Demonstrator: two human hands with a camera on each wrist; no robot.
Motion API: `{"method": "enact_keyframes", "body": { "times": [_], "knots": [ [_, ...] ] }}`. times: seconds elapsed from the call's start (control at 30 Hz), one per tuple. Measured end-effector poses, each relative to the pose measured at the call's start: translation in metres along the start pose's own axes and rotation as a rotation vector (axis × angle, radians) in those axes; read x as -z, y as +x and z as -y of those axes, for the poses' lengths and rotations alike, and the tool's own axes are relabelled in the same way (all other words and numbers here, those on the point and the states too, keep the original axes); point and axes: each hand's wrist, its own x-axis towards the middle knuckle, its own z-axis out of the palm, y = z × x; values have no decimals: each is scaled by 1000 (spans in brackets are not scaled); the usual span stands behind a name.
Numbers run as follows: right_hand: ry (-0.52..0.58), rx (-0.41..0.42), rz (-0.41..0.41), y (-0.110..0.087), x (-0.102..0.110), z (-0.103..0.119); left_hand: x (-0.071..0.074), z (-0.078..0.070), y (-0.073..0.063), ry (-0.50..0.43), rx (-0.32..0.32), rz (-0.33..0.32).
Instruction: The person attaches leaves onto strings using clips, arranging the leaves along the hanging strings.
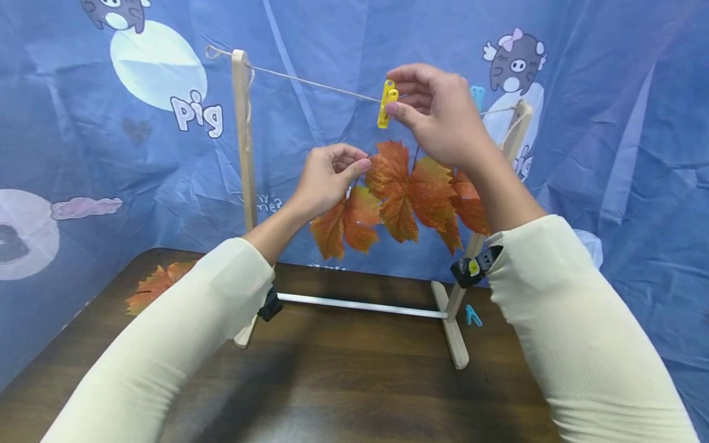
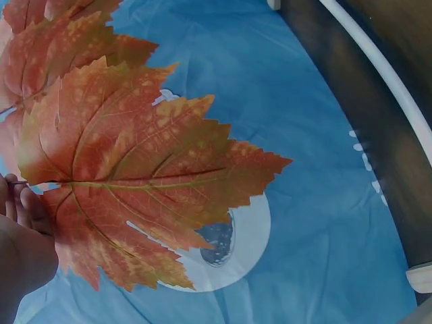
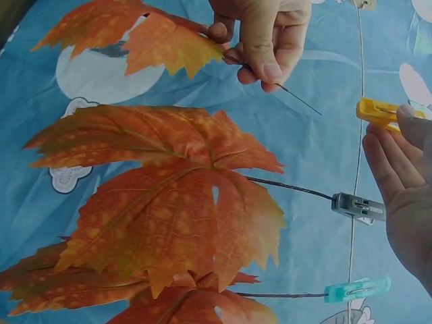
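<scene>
My left hand [image 1: 327, 178] pinches the thin dark stem of an orange artificial leaf [image 1: 346, 221], which hangs below my fingers. The bare stem end points toward the string [image 3: 360, 67] in the right wrist view. Between thumb and fingers of my right hand [image 1: 445, 120] is a yellow clothespin [image 1: 386, 109], upright at the string in the head view. Just beside it, a grey clothespin [image 3: 351, 205] grips the stem of a hanging leaf [image 3: 182, 209]. Farther along, a teal clothespin [image 3: 358, 289] holds another leaf by its stem.
Two wooden posts [image 1: 244, 141] carry the string, joined low down by a white rod [image 1: 360, 305]. On the brown table [image 1: 343, 381] lie a loose leaf [image 1: 157, 284] at the left and a blue clothespin [image 1: 473, 315] beside the right foot. A blue printed cloth [image 1: 343, 37] hangs behind.
</scene>
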Motion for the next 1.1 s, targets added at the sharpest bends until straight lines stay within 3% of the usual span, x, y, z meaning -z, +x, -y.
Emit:
{"method": "enact_keyframes", "body": {
  "times": [0.2,0.37,0.63,0.93,1.1],
  "knots": [
    [-43,11,-54,9,1,1,-2,-4,6,-38,-4,-23],
    [-92,-23,-108,16,3,2,-3,-6,11,-38,-10,-38],
    [-75,-85,-150,26,-2,5,-4,-5,14,-35,19,-57],
    [-119,-94,-217,28,-9,5,-7,-6,15,-33,0,-55],
    [-135,-86,-212,28,-13,5,-9,-6,16,-25,-16,-65]
  ]
}}
